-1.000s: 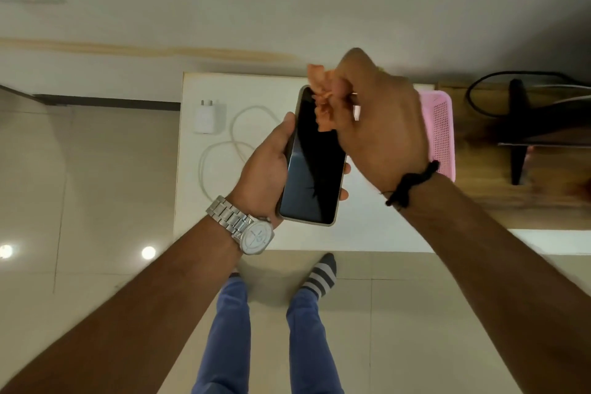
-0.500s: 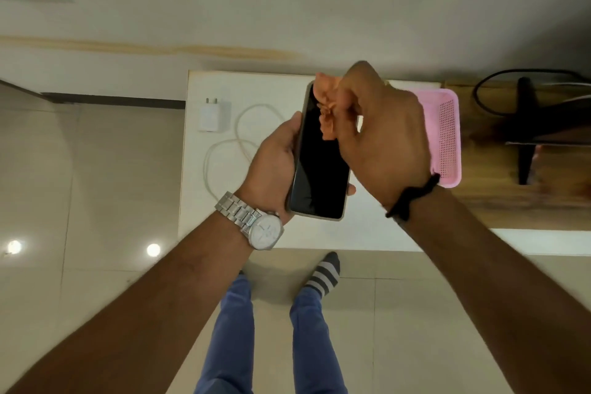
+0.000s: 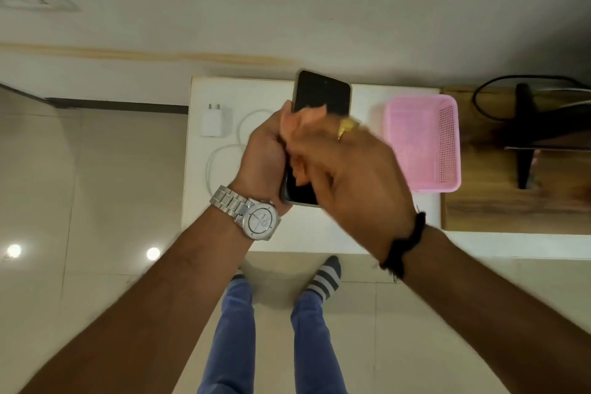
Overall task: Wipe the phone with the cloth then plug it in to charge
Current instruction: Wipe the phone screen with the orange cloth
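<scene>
Firmly, my left hand (image 3: 265,150) grips the phone (image 3: 321,93) by its edges while my right hand (image 3: 345,176) pinches the cloth (image 3: 303,120) against its screen.

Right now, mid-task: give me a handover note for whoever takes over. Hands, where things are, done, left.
Left hand: grips the phone by its edge, screen up, above the white table.
Right hand: holds the orange cloth against the middle of the screen; blurred, so wiping is underway.
White charger plug and its cable lie on the table, left of the hands, not connected to the phone.
Pink basket sits on the right.
Done: phone picked up, wipe started.
Left: finish wiping, put the cloth down, plug the cable into the phone.
</scene>
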